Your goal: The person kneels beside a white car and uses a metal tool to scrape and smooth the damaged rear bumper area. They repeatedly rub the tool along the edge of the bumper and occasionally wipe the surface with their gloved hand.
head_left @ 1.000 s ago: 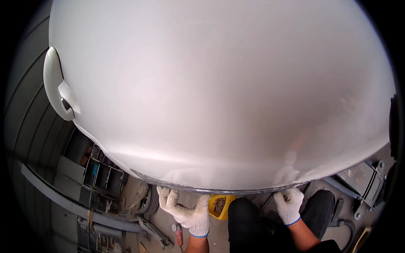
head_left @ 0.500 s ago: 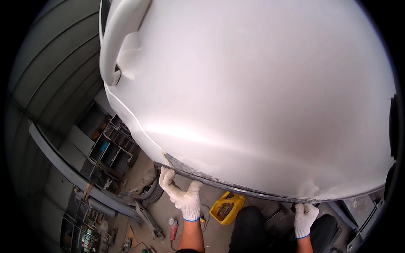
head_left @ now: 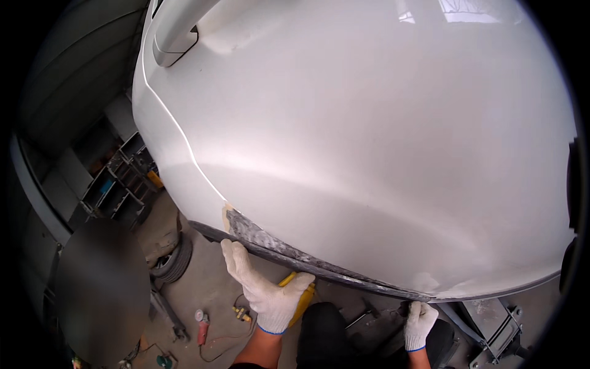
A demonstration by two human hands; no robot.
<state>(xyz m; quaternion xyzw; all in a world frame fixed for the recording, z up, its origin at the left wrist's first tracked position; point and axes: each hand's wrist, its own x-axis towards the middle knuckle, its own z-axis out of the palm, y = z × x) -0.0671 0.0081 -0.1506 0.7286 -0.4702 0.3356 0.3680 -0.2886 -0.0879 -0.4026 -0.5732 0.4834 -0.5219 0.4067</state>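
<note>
A white car door [head_left: 344,135] fills most of the view. Along its lower edge runs a dark trim strip [head_left: 344,275], beside a sanded grey patch [head_left: 249,230] at the left. My left hand [head_left: 267,298], in a white knitted glove, is open against the strip's underside, fingers stretched upward and thumb apart. Farther right, my gloved right hand [head_left: 420,323] is closed just below the door's edge. A small dark piece shows at its fingers; what it is cannot be made out.
A red angle grinder [head_left: 201,329] lies on the floor, its cord near a yellow connector [head_left: 242,314]. Partly behind my left hand is a yellow container [head_left: 302,304]. A tyre [head_left: 175,261], shelving [head_left: 114,190] and a blurred dark oval [head_left: 101,295] are at left; a metal stand [head_left: 491,326] is right.
My view has shifted, so the door edge and both hands appear farther left. My left hand stays at the strip, fingers straighter, now overlapping the yellow container. The blurred oval has appeared.
</note>
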